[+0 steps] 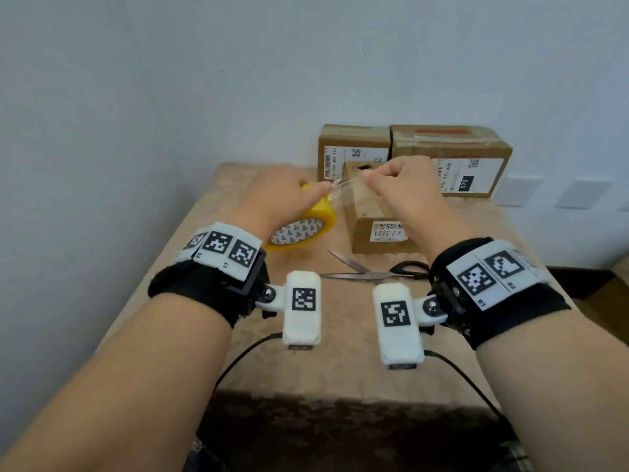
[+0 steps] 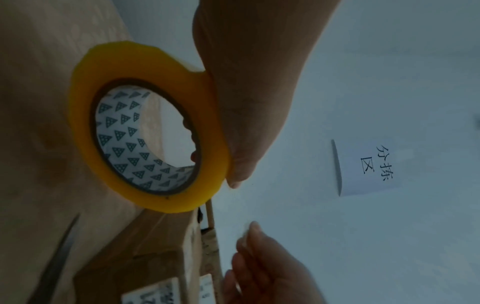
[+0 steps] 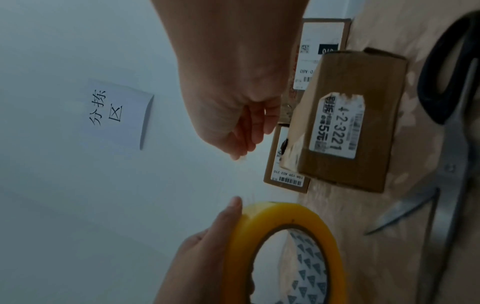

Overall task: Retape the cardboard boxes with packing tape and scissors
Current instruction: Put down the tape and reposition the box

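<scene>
My left hand [image 1: 303, 192] holds a yellow roll of packing tape [image 1: 306, 226] tilted above the table, fingers through its core [image 2: 192, 154] and thumb on the outer band. My right hand [image 1: 371, 177] pinches the free end of a clear tape strip [image 1: 347, 189], drawn a short way off the roll towards the right. Below the strip stands a small cardboard box [image 1: 381, 233] with a white label [image 3: 337, 127]. Scissors [image 1: 371, 272] with black handles lie with blades apart on the table in front of that box.
Two larger cardboard boxes [image 1: 350, 144] [image 1: 452, 155] stand side by side against the wall behind the small one. The beige patterned table [image 1: 340, 362] has bare cloth near its front edge. A paper sign [image 3: 116, 111] hangs on the wall.
</scene>
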Available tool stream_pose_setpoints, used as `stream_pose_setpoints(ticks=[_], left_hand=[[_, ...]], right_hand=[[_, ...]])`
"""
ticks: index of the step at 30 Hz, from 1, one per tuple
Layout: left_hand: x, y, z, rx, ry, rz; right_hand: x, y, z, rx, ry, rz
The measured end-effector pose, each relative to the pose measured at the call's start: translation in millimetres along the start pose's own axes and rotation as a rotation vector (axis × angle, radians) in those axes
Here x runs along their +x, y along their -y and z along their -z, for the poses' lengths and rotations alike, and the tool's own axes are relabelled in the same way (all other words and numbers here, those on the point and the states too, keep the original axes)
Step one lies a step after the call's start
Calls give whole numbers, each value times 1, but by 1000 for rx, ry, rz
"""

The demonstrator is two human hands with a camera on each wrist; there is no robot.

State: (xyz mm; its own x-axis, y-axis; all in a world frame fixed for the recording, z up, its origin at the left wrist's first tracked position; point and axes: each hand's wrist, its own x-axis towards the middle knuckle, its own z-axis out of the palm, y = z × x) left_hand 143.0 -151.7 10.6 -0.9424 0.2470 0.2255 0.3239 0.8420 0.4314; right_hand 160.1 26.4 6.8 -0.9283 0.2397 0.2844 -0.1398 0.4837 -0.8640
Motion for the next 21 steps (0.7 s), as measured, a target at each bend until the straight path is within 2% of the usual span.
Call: stream_pose_setpoints(ticks=[3,5,7,10,12,16,21], left_hand=[[1,-8,2,-82,11,-7],[-2,-13,4,-150,117,-7],[-4,-13,5,-118,218,-60],[-6,-12,8,-25,162,-152],[-7,-12,10,23,130,-167],[-5,-19,5,129,179,-166],[7,-28,0,225,239,-197]], right_hand=[[1,-4,6,-30,-18,-2],[1,-7,10,-18,-22,-29],[1,-11,11,-25,-15,-43],[4,-15,10,-43,7,-66],[6,-17,11,-59,9,-92],[8,-25,14,-143,6,-111],[10,-30,16,-366,-28,-95]])
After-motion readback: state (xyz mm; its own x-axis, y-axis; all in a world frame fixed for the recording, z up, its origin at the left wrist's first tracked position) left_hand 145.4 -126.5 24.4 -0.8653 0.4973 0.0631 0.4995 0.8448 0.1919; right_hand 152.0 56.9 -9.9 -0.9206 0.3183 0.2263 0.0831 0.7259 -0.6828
